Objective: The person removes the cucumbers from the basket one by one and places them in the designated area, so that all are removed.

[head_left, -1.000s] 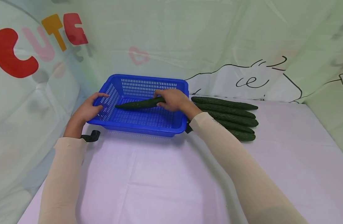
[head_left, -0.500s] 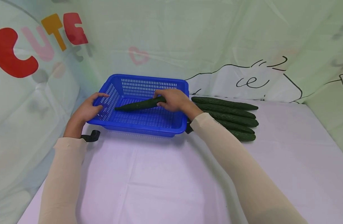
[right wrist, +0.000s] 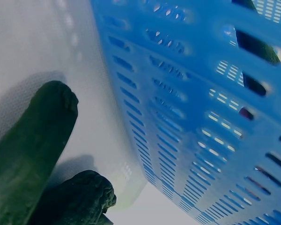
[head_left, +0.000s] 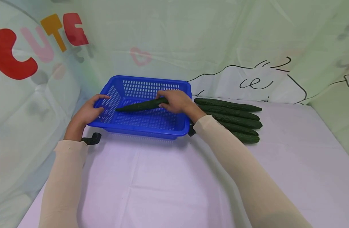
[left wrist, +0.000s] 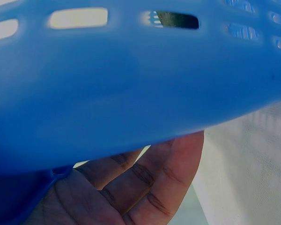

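A blue plastic basket (head_left: 143, 130) with slotted walls stands on the table. My left hand (head_left: 88, 110) grips its left rim, and in the left wrist view several fingers (left wrist: 175, 173) curl beneath the blue edge. Inside the basket my right hand (head_left: 175, 101) holds a dark green cucumber (head_left: 138, 106) by its right end. The cucumber's thin tip points left, low over the slotted floor. From the right wrist, the basket's outer wall (right wrist: 173, 108) hides most of the hand; bits of dark green show through the slots.
Several cucumbers (head_left: 234, 119) lie side by side right of the basket, partly behind the right forearm; two ends, one a cucumber (right wrist: 35, 140), show close in the right wrist view. A white cloth (head_left: 163, 177) covers the table. A printed curtain (head_left: 163, 38) hangs behind it.
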The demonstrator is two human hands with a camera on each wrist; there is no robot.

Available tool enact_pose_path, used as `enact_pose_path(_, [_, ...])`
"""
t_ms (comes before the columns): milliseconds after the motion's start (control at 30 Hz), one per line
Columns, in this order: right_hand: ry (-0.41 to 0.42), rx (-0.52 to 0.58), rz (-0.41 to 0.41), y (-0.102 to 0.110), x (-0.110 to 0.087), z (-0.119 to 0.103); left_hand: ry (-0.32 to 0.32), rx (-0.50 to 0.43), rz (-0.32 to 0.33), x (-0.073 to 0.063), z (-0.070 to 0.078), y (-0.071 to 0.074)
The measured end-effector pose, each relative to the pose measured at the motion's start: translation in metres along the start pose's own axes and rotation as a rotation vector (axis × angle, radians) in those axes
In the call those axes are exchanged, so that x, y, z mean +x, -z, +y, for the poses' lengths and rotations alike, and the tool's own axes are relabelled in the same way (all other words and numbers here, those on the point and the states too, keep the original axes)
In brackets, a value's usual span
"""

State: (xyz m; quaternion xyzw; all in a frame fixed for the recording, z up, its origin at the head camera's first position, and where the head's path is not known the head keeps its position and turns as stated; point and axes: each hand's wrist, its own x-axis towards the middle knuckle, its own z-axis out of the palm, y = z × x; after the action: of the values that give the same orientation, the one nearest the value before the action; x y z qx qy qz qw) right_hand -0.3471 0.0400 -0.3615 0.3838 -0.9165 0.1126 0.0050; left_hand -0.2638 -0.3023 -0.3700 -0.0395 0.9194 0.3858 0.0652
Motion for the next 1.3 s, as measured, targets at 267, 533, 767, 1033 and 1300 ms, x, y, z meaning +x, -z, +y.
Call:
enact_pose_path(267, [-0.025, 0.010, 0.001, 0.0014, -0.0020, -0.0026, -0.009, 0.000, 0.003, -0.0017, 0.0014, 0.0001])
enact_pose_path(533, [-0.034, 0.027, 0.015, 0.0022, -0.0029, -0.0040, 0.000, -0.002, -0.001, -0.0019, -0.0002, 0.0003])
enact_pose_path(767, [-0.043, 0.048, 0.054, 0.0018, -0.0038, -0.0019, -0.004, 0.006, 0.008, -0.0007, -0.0003, -0.0002])
enact_pose_path(1033, [-0.031, 0.106, 0.098, 0.0006, -0.0048, -0.0013, 0.002, 0.011, 0.009, -0.0015, -0.0005, -0.0006])
enact_pose_path(1300, [-0.047, 0.191, 0.160, -0.0010, -0.0069, 0.0004, 0.005, 0.009, 0.007, -0.0008, -0.0001, -0.0005])
